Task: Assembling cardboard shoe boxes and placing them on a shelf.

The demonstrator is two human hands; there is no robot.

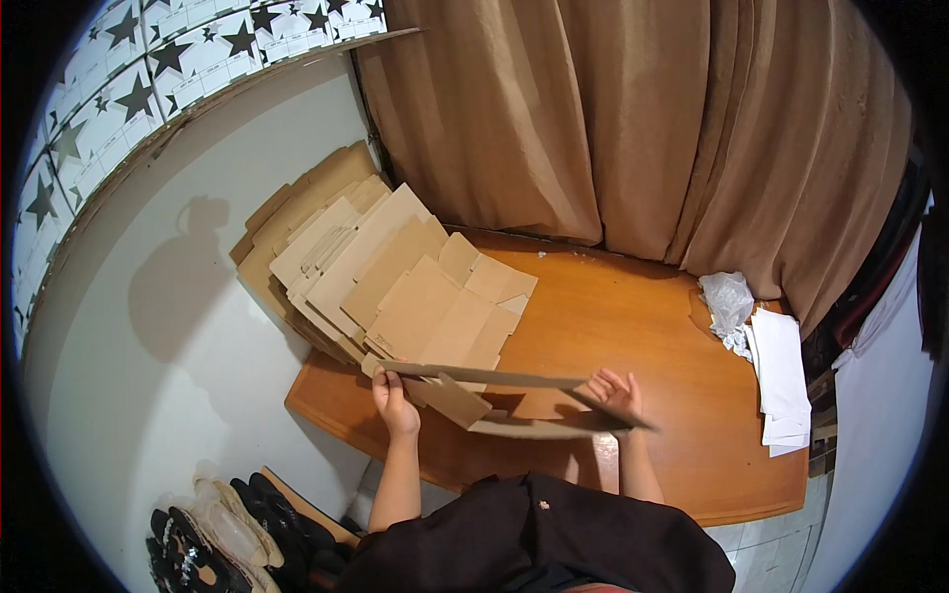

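Observation:
A partly folded brown cardboard box (455, 403) is held over the near side of the table, its panels and flaps standing at angles. My left hand (397, 403) pinches its left end, thumb against the board. At the right end, my right hand (618, 392) has its fingers stretched and spread beside a slanting panel, slightly smeared by motion. Part of that palm is hidden behind the cardboard. Just beyond the box, a stack of flattened cardboard boxes (415, 311) leans from the wall onto the table.
The orange-brown wooden table (613, 296) carries a crumpled clear plastic bag (728, 301) and white paper sheets (781, 376) at its right. Brown curtains (633, 119) hang behind. Shoes (227, 534) sit at the lower left. Star-patterned boxes (168, 59) line a shelf above.

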